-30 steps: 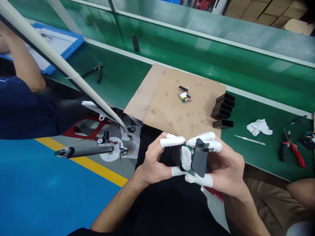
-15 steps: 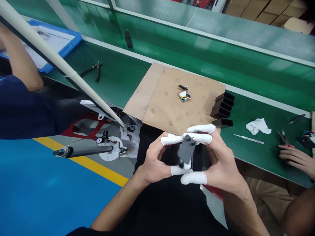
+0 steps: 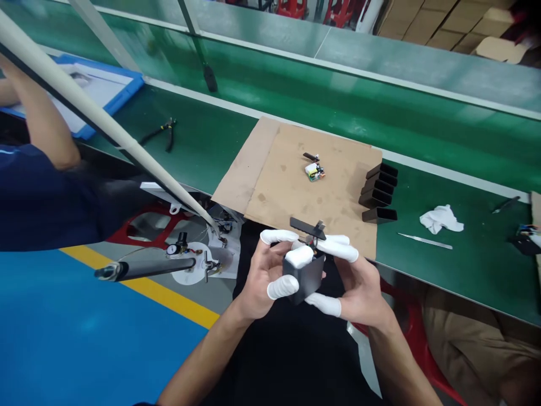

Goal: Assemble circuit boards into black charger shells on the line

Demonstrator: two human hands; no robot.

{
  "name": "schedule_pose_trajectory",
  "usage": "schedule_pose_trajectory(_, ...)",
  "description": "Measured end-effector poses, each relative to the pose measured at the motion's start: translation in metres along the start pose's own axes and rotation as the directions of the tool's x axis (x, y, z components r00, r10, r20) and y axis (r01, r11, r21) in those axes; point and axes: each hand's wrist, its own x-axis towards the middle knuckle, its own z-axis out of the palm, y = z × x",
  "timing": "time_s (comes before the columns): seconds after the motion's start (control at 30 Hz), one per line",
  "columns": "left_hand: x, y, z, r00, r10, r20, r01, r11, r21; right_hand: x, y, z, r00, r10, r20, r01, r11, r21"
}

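Both hands wear white finger cots and hold a small black plastic housing (image 3: 308,273) just in front of the bench edge. My left hand (image 3: 270,270) grips its left side, thumb on top. My right hand (image 3: 355,279) pinches its right side; a flat black lid piece (image 3: 307,228) sticks up at the top with small metal parts under it. On the brown cardboard sheet (image 3: 296,186) lies a small circuit board (image 3: 315,171) with a yellow part, a black piece beside it. Several empty black housings (image 3: 377,192) stand in a row at the sheet's right edge.
The green bench (image 3: 465,248) carries a white rag (image 3: 442,219), a thin metal blade (image 3: 425,241) and black pliers (image 3: 163,132). A blue tray (image 3: 101,90) lies far left by another person's arm (image 3: 42,118). A white pole (image 3: 105,124) crosses diagonally; a pneumatic fixture (image 3: 177,262) sits below.
The housing has been turned in my hands from edge-on to upright, with the lid piece now on top. The other person's hand and the red pliers at the right are out of view.
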Motion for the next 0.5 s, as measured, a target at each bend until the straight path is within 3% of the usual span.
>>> schedule_pose_trajectory(0.13,-0.004,0.001,-0.002,0.999,0.018,-0.05,-0.012,0.993,0.118,-0.001,0.005,0.002,0.991,-0.107,-0.081,0.102,0.993,-0.063)
schedule_pose_trajectory(0.27,-0.003,0.001,0.001,0.967,0.221,-0.129,-0.183,0.95,0.253,-0.005,0.014,-0.001,0.949,-0.257,-0.182,0.221,0.956,-0.194)
schedule_pose_trajectory(0.37,-0.002,0.001,0.001,0.915,0.382,-0.128,-0.301,0.86,0.413,-0.006,0.017,-0.003,0.943,-0.271,-0.195,0.216,0.941,-0.261)
schedule_pose_trajectory(0.5,-0.003,0.005,-0.005,0.908,0.414,-0.065,-0.313,0.771,0.554,-0.004,0.012,-0.004,0.962,-0.215,-0.17,0.175,0.959,-0.221)
